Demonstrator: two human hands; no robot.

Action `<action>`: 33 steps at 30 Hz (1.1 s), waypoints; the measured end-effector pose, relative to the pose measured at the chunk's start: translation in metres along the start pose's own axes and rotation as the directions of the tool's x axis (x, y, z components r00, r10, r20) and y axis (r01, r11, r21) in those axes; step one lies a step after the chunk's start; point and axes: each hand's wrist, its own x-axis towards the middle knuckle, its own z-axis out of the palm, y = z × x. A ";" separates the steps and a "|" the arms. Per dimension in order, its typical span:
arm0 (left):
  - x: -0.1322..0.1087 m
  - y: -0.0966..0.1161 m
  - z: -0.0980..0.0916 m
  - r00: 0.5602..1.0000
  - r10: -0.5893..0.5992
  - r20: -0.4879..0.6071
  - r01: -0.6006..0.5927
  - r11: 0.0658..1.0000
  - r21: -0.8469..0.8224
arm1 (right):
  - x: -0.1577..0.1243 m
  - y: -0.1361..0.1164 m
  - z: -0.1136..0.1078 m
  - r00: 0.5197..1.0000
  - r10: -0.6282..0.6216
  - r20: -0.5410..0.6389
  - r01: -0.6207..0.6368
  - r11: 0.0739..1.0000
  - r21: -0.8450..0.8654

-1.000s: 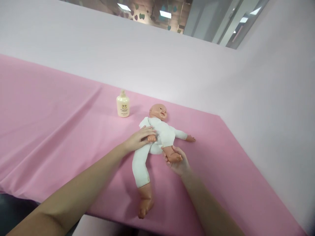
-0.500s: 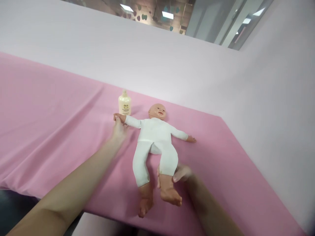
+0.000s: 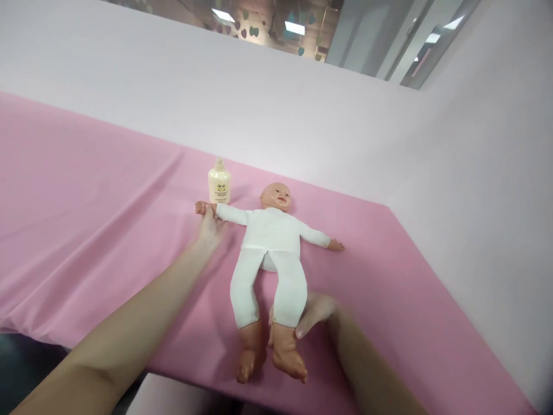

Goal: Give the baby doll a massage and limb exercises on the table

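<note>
A baby doll [image 3: 272, 230] with a white cloth body lies on its back on the pink cloth [image 3: 367, 276], head toward the wall and feet toward me. Its arm on my left side is stretched out, and my left hand [image 3: 210, 226] is closed on it near the wrist. My right hand [image 3: 317, 312] grips the lower leg on the right from the outer side, thumb on the ankle; some fingers are hidden behind the leg. The doll's other arm rests spread on the cloth.
A pale yellow bottle [image 3: 219, 185] stands just beyond the doll's held hand. White walls [image 3: 276, 115] border the table at the back and right. Folds run across the cloth on the left.
My right hand has brought the doll's leg lower and slightly left, straightening it toward me. The doll's arm in my left hand has shifted a little to the left.
</note>
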 end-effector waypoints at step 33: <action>-0.049 -0.011 0.013 0.683 0.132 0.718 -0.574 0.706 0.416 | 0.004 0.015 0.000 0.812 -0.181 -0.555 0.328 0.928 0.178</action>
